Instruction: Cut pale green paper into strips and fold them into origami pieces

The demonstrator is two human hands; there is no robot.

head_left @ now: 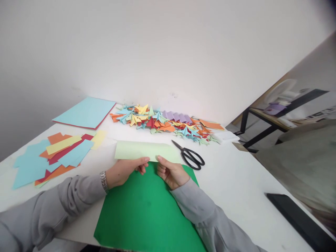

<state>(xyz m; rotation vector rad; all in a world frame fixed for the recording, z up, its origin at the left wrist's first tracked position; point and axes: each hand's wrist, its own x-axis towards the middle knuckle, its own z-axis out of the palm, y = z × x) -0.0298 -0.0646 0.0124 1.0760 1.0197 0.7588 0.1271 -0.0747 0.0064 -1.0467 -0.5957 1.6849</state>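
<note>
A pale green strip of paper [139, 149] is pinched along its near edge by both hands, above the far end of a green mat [144, 210]. My left hand [127, 170], with a metal watch on the wrist, grips it near the middle, thumb on top. Just to the right, my right hand [172, 172] holds the same edge between thumb and curled fingers. Black-handled scissors [190, 155] lie beside the strip's right end, blades pointing away to the left.
Several folded paper shapes [160, 122] in many colours are heaped along the wall. Loose paper offcuts [52, 157] lie at left, below a stack of blue and red sheets [86, 112]. A long black object [299, 220] rests near the right table edge. Beyond it stands another table [270, 119].
</note>
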